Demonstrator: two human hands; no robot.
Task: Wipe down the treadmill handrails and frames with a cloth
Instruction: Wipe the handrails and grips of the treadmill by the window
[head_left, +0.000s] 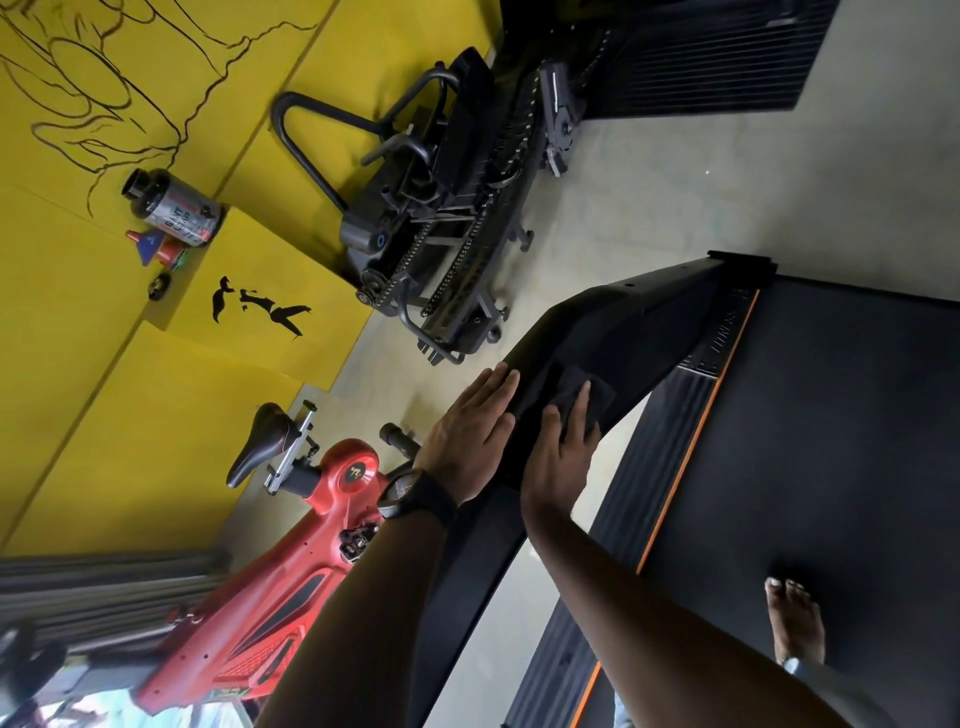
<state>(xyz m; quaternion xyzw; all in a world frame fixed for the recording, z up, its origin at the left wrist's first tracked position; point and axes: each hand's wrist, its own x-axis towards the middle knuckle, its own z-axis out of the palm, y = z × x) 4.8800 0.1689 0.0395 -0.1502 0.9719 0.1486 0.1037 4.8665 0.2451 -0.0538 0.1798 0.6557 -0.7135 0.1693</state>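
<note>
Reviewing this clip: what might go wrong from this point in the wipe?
1. The right hand only presses the cloth with flat fingers, so the cloth may slide off the sloped frame.
2. A bare foot stands on the belt. Leaning outward on the left hand might cost the person their footing.

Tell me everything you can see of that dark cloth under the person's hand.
The cloth is small and dark, nearly black, and looks like soft fabric, slightly rumpled. It lies flat against the sloping black treadmill frame and almost blends into it. The right hand presses it onto the frame with straight fingers, covering its lower part; the rest shows around the fingertips. The left hand rests flat on the frame beside it, not touching the cloth.
</note>
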